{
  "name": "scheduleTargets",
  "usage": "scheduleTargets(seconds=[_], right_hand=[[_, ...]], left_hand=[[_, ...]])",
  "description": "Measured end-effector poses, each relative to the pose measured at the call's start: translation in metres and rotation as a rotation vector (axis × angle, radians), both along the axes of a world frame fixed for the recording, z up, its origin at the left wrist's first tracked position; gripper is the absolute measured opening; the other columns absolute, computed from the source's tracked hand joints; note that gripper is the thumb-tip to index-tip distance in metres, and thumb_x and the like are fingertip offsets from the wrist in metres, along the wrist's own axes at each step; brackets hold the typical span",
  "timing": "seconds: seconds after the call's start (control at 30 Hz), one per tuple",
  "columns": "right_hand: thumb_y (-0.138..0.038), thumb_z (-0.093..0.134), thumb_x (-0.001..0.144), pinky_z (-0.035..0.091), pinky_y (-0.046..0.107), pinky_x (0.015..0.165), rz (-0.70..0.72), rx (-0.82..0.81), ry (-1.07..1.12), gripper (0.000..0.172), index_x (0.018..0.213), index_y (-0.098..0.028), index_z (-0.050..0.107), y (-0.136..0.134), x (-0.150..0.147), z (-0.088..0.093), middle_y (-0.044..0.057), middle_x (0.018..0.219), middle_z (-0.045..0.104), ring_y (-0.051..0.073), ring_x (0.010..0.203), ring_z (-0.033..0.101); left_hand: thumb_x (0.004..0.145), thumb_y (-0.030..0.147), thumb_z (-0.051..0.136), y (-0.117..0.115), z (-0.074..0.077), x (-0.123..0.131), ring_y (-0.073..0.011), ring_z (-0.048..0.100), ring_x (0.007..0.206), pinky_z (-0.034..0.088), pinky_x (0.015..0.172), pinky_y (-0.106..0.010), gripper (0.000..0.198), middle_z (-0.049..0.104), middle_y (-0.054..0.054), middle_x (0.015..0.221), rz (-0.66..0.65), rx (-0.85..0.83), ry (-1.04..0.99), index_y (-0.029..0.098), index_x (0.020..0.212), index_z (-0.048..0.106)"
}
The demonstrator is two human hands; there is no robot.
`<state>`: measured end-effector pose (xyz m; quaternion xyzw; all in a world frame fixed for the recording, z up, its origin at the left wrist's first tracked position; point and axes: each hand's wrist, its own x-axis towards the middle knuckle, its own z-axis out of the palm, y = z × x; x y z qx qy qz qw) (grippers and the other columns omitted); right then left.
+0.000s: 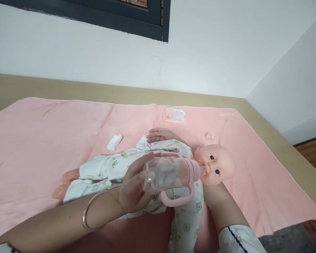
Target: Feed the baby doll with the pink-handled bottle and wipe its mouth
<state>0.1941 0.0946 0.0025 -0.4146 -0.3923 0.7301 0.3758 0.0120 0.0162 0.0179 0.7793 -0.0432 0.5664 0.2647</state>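
A baby doll (218,163) in a white patterned suit (121,160) lies face up, its head to the right. My left hand (135,182) is wrapped round the base of a clear baby bottle (168,174) with a pink collar and handles. The bottle lies nearly level above the doll's chest, its teat at the doll's mouth. My right forearm passes beneath the doll's head and neck. On the far side, my right hand (162,134) shows with its fingers stretched out along the doll's sleeve. Part of my right arm is hidden behind the doll.
A pink cloth (55,140) covers much of the wooden table (274,130). Near its back edge lies a clear and white packet (175,115). A small clear cap (209,136) is beyond the doll's head, and a crumpled white tissue (114,142) lies beyond its legs. A wall stands behind.
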Motion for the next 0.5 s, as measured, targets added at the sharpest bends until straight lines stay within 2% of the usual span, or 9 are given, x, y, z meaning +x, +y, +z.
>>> scheduleTargets(seconds=[0.07,0.17,0.23,0.3,0.37,0.5], right_hand=[[-0.02,0.045,0.103,0.053,0.036,0.104,-0.016,0.037,-0.006,0.038,0.138,-0.004,0.047,-0.022,0.001,0.019,0.011,0.12,0.069,0.015,0.11,0.066],[-0.035,0.055,0.1,0.051,0.035,0.109,-0.048,0.115,0.008,0.042,0.136,-0.014,0.054,-0.054,0.003,0.047,0.008,0.13,0.066,0.018,0.128,0.059],[-0.041,0.056,0.099,0.051,0.036,0.11,-0.058,0.135,0.001,0.042,0.133,-0.018,0.058,-0.058,0.003,0.054,0.007,0.131,0.067,0.018,0.131,0.058],[-0.041,0.054,0.099,0.053,0.037,0.107,-0.039,0.082,-0.039,0.038,0.127,-0.015,0.061,-0.046,0.002,0.048,0.01,0.126,0.069,0.019,0.125,0.062],[-0.038,0.051,0.101,0.055,0.037,0.103,-0.019,-0.012,-0.087,0.035,0.123,-0.013,0.061,-0.024,0.0,0.034,0.012,0.121,0.07,0.018,0.117,0.067],[-0.033,0.051,0.101,0.058,0.033,0.097,-0.014,-0.054,-0.077,0.029,0.122,-0.016,0.061,0.003,-0.001,0.008,0.009,0.118,0.071,0.016,0.11,0.069]], left_hand=[[0.083,-0.005,0.056,0.001,-0.003,-0.002,-0.03,0.056,0.138,0.061,0.108,-0.047,0.084,0.033,-0.002,0.168,0.041,0.018,0.002,0.026,0.159,0.033],[0.082,-0.003,0.06,0.001,-0.01,-0.005,-0.0305,0.058,0.136,0.063,0.105,-0.047,0.087,0.036,-0.005,0.166,0.098,0.043,-0.004,0.027,0.159,0.033],[0.08,-0.004,0.061,0.001,-0.012,-0.006,-0.0288,0.058,0.136,0.063,0.105,-0.045,0.09,0.038,-0.005,0.165,0.114,0.049,-0.001,0.026,0.159,0.032],[0.078,-0.007,0.059,0.0,-0.012,-0.007,-0.0272,0.057,0.138,0.061,0.107,-0.043,0.091,0.038,-0.005,0.165,0.127,0.036,-0.002,0.024,0.159,0.032],[0.077,-0.007,0.057,-0.001,-0.01,-0.006,-0.0273,0.057,0.137,0.062,0.106,-0.043,0.091,0.038,-0.004,0.165,0.126,0.025,-0.003,0.024,0.159,0.032],[0.079,-0.005,0.057,-0.003,-0.007,-0.003,-0.0303,0.062,0.131,0.066,0.098,-0.048,0.088,0.039,0.001,0.164,0.097,-0.016,-0.007,0.032,0.156,0.038]])
